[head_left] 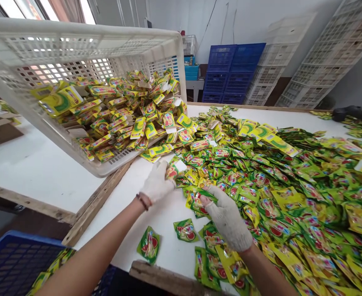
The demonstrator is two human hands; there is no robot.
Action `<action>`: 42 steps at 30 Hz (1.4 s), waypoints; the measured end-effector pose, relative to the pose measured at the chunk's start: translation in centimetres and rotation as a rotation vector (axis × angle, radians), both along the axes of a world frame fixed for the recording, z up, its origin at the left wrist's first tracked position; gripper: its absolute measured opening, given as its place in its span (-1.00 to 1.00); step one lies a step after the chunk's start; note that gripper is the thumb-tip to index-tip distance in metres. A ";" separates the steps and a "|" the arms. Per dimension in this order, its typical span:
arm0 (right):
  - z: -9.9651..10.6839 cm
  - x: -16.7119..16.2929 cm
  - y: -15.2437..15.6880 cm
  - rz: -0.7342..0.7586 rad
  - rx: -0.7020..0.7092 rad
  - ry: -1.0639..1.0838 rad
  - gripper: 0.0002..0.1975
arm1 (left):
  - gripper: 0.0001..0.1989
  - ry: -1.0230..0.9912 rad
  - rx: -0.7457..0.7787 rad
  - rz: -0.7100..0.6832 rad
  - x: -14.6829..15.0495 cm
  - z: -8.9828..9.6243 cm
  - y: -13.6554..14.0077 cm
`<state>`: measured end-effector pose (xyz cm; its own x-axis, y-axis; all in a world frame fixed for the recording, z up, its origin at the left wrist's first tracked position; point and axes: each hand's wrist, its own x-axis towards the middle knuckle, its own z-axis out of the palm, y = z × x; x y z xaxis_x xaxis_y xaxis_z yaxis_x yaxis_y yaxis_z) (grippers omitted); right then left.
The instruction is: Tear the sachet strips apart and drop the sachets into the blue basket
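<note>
My left hand [159, 181], in a white knit glove with a brown bracelet at the wrist, is closed round a small printed carton [175, 169] whose white end flap shows. Just to its right, my right hand [227, 218], gloved too, has its thumb pressed on green printed packets [199, 201]; its fingertips are partly hidden. Loose green packets with red fruit pictures lie below the hands, one [149, 244] near the front edge and another [186, 230] beside it. A large heap of green and yellow packets [279, 193] spreads to the right.
A tipped white plastic crate [100, 168] full of yellow cartons [116, 119] opens toward the heap. Wooden strips [97, 201] edge the white table [131, 238]. A blue crate [11, 255] stands low at left. Stacked blue crates [230, 74] and white crates [326, 74] stand behind.
</note>
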<state>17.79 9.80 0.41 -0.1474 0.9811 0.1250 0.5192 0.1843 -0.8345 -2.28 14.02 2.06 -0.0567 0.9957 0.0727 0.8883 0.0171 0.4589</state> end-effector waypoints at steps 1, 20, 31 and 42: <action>0.1 0.1 0.0 -0.028 0.015 0.007 -0.60 | -0.73 0.018 0.046 -0.049 0.2 -0.1 -1.7; 0.2 -1.4 -0.5 0.205 0.017 -0.321 -0.82 | -0.65 0.301 0.165 -0.321 1.3 -2.4 -8.6; 0.3 -0.9 -1.0 0.181 -0.124 -0.200 -0.85 | -0.57 0.332 0.213 -0.358 0.5 -2.7 -9.1; 0.6 -1.6 -1.5 0.153 -0.088 -0.063 -0.80 | -0.60 0.329 0.199 -0.210 1.5 -2.1 -9.2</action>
<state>16.22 8.31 0.98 -0.3008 0.9533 0.0258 0.5427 0.1934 -0.8174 -0.76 4.84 -0.08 0.2038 0.9480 0.2443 0.9626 -0.2396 0.1266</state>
